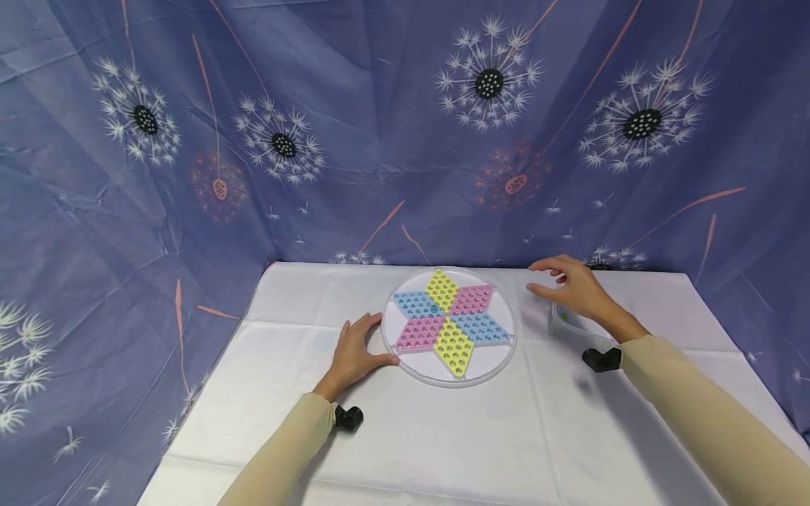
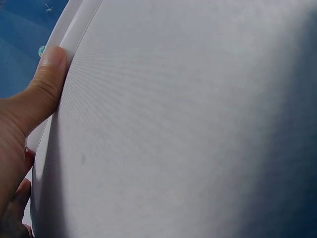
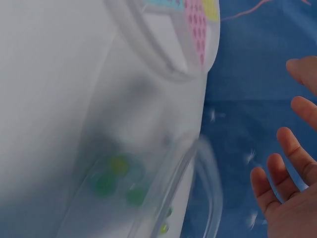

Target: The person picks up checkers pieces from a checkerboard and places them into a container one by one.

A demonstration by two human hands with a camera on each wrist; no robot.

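A round white Chinese checkers board with a yellow, pink and blue star lies on the table. One teal marble sits near the star's centre. My left hand rests against the board's left edge, thumb and fingers spread along it; in the left wrist view the thumb touches the rim. To the board's right, my right hand hovers over a clear plastic container, thumb and fingers apart, holding nothing. Green and yellow marbles show through the container wall in the right wrist view, blurred.
A white cloth covers the table. Behind and at the left hangs a blue curtain with dandelion prints, close to the table's back edge. My right forearm partly hides the container.
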